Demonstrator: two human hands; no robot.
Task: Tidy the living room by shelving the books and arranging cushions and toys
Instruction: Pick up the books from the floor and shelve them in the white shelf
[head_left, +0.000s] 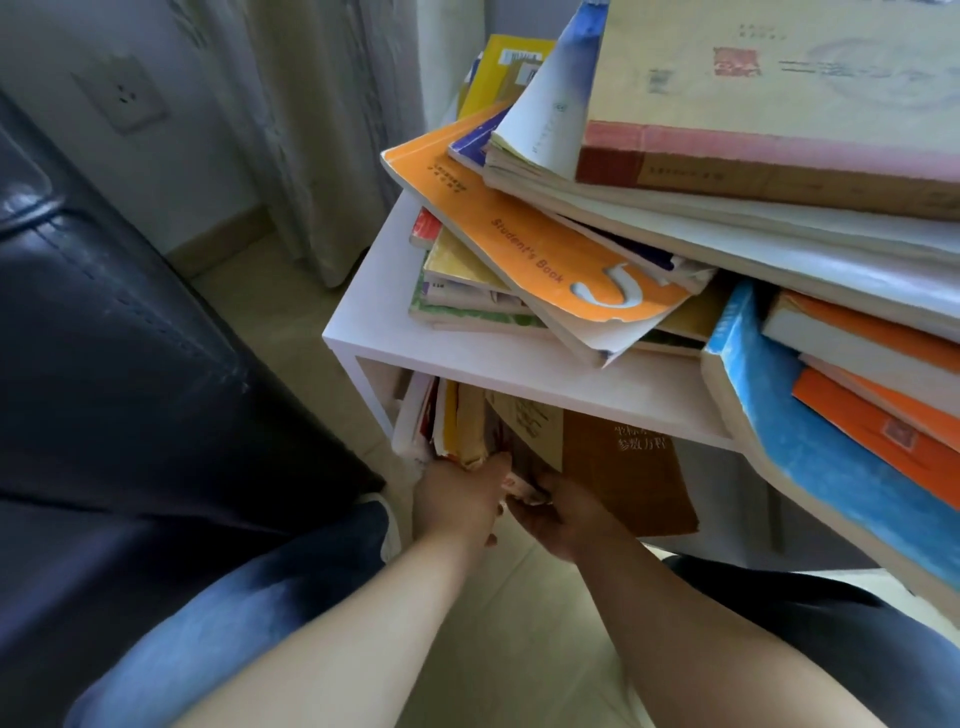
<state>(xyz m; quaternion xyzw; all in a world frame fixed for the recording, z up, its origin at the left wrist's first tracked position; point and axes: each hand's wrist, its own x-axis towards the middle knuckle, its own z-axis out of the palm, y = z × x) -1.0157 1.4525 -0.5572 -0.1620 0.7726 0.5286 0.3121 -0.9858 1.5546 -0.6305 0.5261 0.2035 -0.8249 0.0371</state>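
Shelving is happening low down: your left grip (457, 499) is grasping the upright books (452, 421) under the tabletop (374, 296), and your right grip (558, 512) is pinching a thin book (518, 487) beside the brown book (628, 467). Farther up, untidy book piles (550, 260) are lying on the tabletop, so it seems most books are waiting; cushions and toys are not showing.

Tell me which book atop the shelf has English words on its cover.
The orange book, printed "Student's Book" and lying askew; no other cover there shows legible English.
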